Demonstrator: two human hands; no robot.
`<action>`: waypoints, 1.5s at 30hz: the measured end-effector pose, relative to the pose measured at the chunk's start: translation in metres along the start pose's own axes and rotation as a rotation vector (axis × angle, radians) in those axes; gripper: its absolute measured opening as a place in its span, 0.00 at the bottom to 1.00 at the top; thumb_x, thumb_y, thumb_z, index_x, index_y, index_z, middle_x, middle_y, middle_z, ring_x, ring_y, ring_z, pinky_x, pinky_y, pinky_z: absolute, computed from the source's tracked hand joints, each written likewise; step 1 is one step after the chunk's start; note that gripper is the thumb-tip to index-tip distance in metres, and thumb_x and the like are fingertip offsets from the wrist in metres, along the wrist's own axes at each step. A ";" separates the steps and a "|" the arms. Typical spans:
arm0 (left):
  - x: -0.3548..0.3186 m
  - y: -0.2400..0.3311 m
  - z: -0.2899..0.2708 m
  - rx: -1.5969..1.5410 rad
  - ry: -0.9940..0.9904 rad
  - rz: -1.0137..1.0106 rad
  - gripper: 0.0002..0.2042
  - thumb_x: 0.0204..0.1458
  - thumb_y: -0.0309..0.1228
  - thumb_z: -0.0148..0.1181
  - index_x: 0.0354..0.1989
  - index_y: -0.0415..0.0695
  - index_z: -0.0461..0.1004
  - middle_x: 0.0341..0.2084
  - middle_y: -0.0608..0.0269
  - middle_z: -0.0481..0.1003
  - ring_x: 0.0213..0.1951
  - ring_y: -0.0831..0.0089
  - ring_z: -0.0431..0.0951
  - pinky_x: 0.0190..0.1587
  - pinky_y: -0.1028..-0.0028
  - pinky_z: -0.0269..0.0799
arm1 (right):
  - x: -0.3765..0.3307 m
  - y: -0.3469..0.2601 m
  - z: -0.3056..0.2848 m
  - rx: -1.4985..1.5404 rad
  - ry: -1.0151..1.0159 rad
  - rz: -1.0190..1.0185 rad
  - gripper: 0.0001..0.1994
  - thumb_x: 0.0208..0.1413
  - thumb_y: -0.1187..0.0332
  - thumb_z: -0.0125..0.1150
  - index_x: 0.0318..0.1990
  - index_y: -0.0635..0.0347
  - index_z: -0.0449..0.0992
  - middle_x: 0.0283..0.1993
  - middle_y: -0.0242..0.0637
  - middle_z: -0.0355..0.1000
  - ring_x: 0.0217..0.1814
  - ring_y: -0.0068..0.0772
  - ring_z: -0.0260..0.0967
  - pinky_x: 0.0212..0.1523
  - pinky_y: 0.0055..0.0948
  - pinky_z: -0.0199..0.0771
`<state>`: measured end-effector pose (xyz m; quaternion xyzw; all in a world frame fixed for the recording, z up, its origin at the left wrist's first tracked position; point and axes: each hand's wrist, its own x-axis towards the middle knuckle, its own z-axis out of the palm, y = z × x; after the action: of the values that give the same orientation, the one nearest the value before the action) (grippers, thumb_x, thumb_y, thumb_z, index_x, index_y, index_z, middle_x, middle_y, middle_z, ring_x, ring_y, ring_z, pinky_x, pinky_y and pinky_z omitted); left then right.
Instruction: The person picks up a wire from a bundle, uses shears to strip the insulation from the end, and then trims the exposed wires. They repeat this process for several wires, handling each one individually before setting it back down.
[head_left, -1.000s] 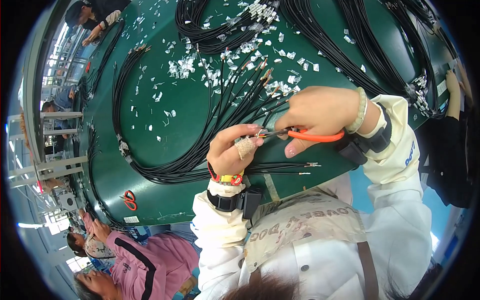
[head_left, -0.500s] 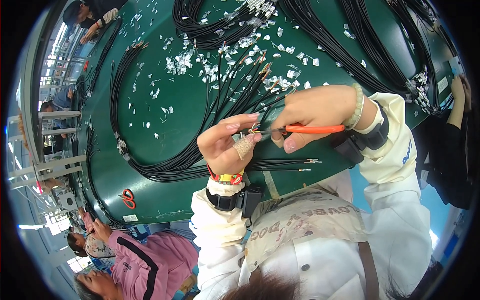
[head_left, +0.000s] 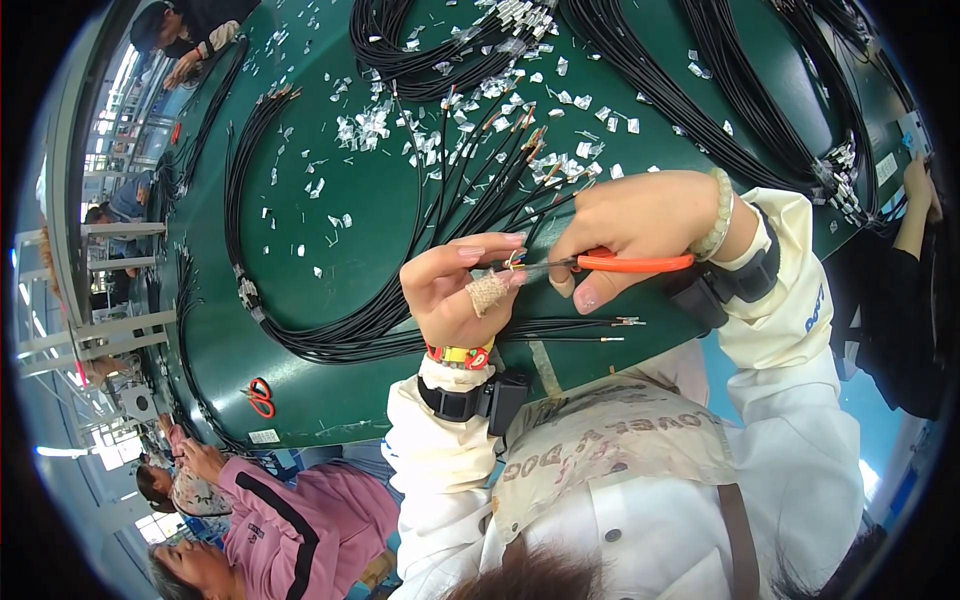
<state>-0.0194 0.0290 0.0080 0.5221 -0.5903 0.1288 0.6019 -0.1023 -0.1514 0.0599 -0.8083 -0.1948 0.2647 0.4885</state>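
Observation:
My left hand (head_left: 462,285) pinches the end of a black cable, where thin coloured wires (head_left: 515,262) stick out at the fingertips. A tan wrap covers one of its fingers. My right hand (head_left: 632,225) is closed round orange-handled scissors (head_left: 640,263), their blades pointing left to the wires. How far the blades are open is too small to tell. Below and behind both hands lies a bundle of black cables (head_left: 330,345), looping left and back. Several of its ends (head_left: 530,145) fan out beyond my hands with copper-coloured tips.
Small clear and white scraps (head_left: 365,130) litter the green table (head_left: 330,270). More black cable coils (head_left: 650,70) lie at the back and right. Red-handled scissors (head_left: 260,397) rest near the front left edge. A person in pink (head_left: 300,520) sits to the left; others work around the table.
Both hands stay together at the wires, with only slight movement. The whole view has shifted a few pixels; the scissors remain in my right hand.

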 end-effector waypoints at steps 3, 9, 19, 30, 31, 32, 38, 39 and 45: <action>0.000 0.001 0.000 -0.007 -0.004 -0.009 0.08 0.40 0.15 0.57 0.27 0.37 0.65 0.37 0.56 0.57 0.30 0.54 0.75 0.27 0.68 0.80 | 0.000 0.000 0.000 0.002 0.000 0.003 0.21 0.47 0.48 0.52 0.30 0.61 0.72 0.13 0.41 0.62 0.16 0.39 0.60 0.19 0.32 0.58; -0.001 0.001 0.002 -0.045 0.018 -0.022 0.08 0.39 0.15 0.57 0.27 0.38 0.65 0.36 0.57 0.57 0.30 0.54 0.75 0.27 0.68 0.79 | -0.001 -0.002 -0.001 0.003 -0.014 0.017 0.20 0.48 0.50 0.52 0.30 0.62 0.72 0.13 0.41 0.62 0.16 0.38 0.60 0.19 0.32 0.58; -0.005 0.001 0.005 -0.007 0.022 -0.016 0.08 0.37 0.13 0.58 0.20 0.37 0.66 0.35 0.57 0.57 0.29 0.57 0.75 0.29 0.70 0.79 | 0.005 0.007 0.004 0.068 -0.003 -0.021 0.21 0.51 0.50 0.47 0.30 0.63 0.71 0.13 0.38 0.64 0.15 0.33 0.61 0.18 0.28 0.60; -0.004 -0.003 0.002 0.013 0.101 -0.180 0.10 0.31 0.14 0.64 0.20 0.40 0.70 0.35 0.60 0.57 0.27 0.67 0.73 0.26 0.78 0.75 | 0.013 0.015 0.010 0.387 -0.062 -0.138 0.27 0.58 0.50 0.30 0.27 0.65 0.68 0.09 0.33 0.62 0.12 0.23 0.61 0.15 0.21 0.61; -0.005 -0.003 0.002 0.013 0.100 -0.181 0.10 0.31 0.14 0.64 0.20 0.40 0.70 0.35 0.60 0.57 0.27 0.67 0.73 0.26 0.78 0.75 | 0.013 0.016 0.011 0.401 -0.054 -0.130 0.27 0.58 0.50 0.29 0.27 0.65 0.67 0.09 0.33 0.62 0.12 0.22 0.61 0.15 0.21 0.60; -0.007 -0.002 0.002 -0.025 0.111 -0.220 0.10 0.31 0.14 0.64 0.20 0.40 0.70 0.35 0.60 0.57 0.27 0.68 0.73 0.28 0.76 0.75 | 0.013 0.016 0.012 0.416 -0.046 -0.122 0.27 0.58 0.50 0.29 0.26 0.65 0.67 0.08 0.32 0.62 0.12 0.22 0.61 0.15 0.20 0.60; -0.007 -0.011 0.005 -0.115 0.159 -0.203 0.08 0.34 0.18 0.64 0.20 0.41 0.70 0.40 0.59 0.58 0.31 0.64 0.72 0.39 0.64 0.70 | 0.009 0.027 0.015 0.404 -0.066 -0.117 0.27 0.58 0.49 0.28 0.26 0.64 0.67 0.12 0.33 0.65 0.15 0.20 0.62 0.18 0.18 0.60; -0.006 -0.010 0.001 -0.121 0.158 -0.208 0.08 0.34 0.18 0.64 0.20 0.41 0.70 0.40 0.59 0.58 0.31 0.64 0.72 0.39 0.64 0.70 | 0.004 0.024 0.022 0.501 0.170 -0.189 0.27 0.58 0.48 0.28 0.26 0.63 0.66 0.15 0.34 0.66 0.17 0.20 0.63 0.19 0.17 0.60; 0.005 -0.015 -0.045 1.075 -0.164 -0.422 0.03 0.40 0.22 0.57 0.24 0.41 0.70 0.42 0.53 0.64 0.38 0.62 0.68 0.38 0.68 0.63 | -0.047 0.014 0.038 0.376 0.886 -0.463 0.17 0.54 0.54 0.47 0.26 0.60 0.65 0.28 0.36 0.68 0.24 0.23 0.65 0.23 0.16 0.60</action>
<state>0.0197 0.0558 0.0159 0.8689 -0.3699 0.2469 0.2173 -0.1620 -0.1580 0.0439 -0.6768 -0.0922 -0.1864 0.7062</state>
